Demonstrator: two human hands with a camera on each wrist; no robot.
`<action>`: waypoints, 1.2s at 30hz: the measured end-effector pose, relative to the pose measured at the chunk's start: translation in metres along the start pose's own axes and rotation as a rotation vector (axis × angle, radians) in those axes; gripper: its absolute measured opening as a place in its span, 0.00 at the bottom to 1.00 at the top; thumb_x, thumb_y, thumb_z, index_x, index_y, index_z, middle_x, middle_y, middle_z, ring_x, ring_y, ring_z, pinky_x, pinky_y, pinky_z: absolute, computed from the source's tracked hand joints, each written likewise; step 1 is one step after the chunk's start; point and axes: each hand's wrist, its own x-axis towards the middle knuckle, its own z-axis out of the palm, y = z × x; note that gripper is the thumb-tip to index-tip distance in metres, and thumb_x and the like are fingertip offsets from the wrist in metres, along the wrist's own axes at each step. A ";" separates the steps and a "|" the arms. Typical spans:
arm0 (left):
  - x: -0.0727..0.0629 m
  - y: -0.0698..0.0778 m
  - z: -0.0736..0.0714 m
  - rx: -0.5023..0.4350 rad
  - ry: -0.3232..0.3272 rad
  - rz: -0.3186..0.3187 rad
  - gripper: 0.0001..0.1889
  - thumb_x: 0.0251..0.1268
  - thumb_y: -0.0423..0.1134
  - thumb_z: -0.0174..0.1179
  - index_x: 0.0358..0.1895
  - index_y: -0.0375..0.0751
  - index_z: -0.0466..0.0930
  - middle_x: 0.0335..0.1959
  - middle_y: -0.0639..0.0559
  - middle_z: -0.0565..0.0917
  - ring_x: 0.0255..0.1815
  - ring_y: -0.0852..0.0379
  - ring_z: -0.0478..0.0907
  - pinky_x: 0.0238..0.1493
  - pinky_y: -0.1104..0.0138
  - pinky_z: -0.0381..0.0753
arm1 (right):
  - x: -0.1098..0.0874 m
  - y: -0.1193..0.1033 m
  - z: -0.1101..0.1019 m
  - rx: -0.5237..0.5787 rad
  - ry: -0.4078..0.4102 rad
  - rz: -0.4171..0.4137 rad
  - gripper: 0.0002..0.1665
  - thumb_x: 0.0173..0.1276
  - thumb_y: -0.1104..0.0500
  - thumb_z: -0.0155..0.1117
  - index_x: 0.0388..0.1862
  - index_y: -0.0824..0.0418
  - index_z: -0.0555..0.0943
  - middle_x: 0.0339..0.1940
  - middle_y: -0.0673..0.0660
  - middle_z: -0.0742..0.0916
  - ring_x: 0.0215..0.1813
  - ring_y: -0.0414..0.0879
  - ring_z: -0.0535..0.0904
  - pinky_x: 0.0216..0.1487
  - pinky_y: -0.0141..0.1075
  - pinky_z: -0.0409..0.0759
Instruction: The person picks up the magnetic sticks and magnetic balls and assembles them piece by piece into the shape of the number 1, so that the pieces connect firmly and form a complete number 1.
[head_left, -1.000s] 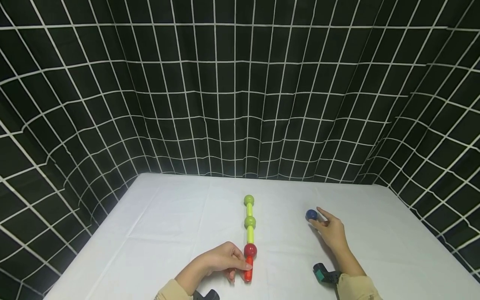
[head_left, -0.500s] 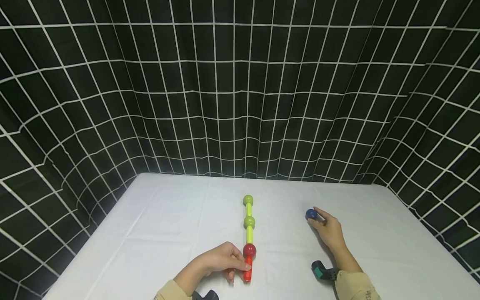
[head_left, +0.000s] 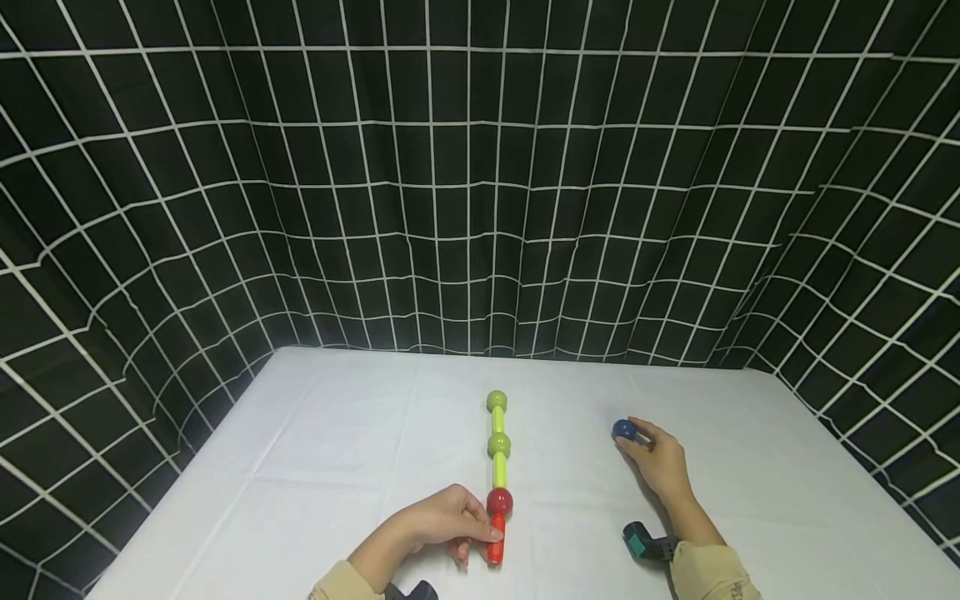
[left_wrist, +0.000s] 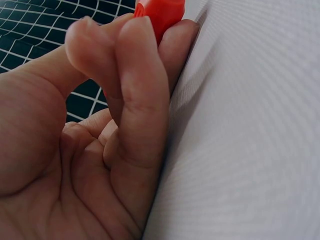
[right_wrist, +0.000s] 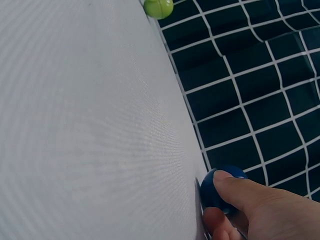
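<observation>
A straight line of toy pieces runs away from me down the middle of the table in the head view. At its near end lies a red rod [head_left: 496, 550], pinched between the thumb and fingers of my left hand [head_left: 448, 518]. Beyond it come a red ball [head_left: 499, 502], a yellow-green rod [head_left: 499, 470], a green ball [head_left: 498, 445], another yellow-green rod [head_left: 498, 419] and a far green ball [head_left: 497, 401]. Off to the right, my right hand [head_left: 662, 463] holds a blue ball [head_left: 622, 429] by thumb and fingers, close over the cloth. The right wrist view shows the thumb on this blue ball [right_wrist: 209, 194].
White cloth covers the table [head_left: 322, 442]. A black curtain [head_left: 480, 208] with a white grid stands behind the table and along both sides. Dark devices are strapped to both wrists, the right one [head_left: 647, 543] with a green patch.
Hardly anything differs. The right hand has shifted very slightly left; the left hand stays on the red rod, and the line of pieces keeps its layout.
</observation>
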 end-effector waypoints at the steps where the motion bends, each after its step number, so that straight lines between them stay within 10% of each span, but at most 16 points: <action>1: 0.000 0.000 0.000 0.000 0.000 0.000 0.11 0.54 0.40 0.65 0.27 0.32 0.82 0.07 0.58 0.73 0.05 0.69 0.67 0.12 0.78 0.72 | 0.000 0.000 0.000 -0.001 0.002 -0.001 0.28 0.62 0.56 0.64 0.59 0.66 0.73 0.51 0.70 0.81 0.25 0.41 0.70 0.23 0.28 0.68; 36: -0.003 0.003 0.001 0.009 0.002 0.006 0.10 0.54 0.38 0.65 0.27 0.31 0.83 0.09 0.57 0.75 0.06 0.70 0.66 0.12 0.78 0.71 | -0.006 -0.003 -0.003 0.020 -0.010 0.014 0.27 0.57 0.60 0.67 0.57 0.66 0.75 0.52 0.70 0.81 0.32 0.42 0.75 0.27 0.25 0.71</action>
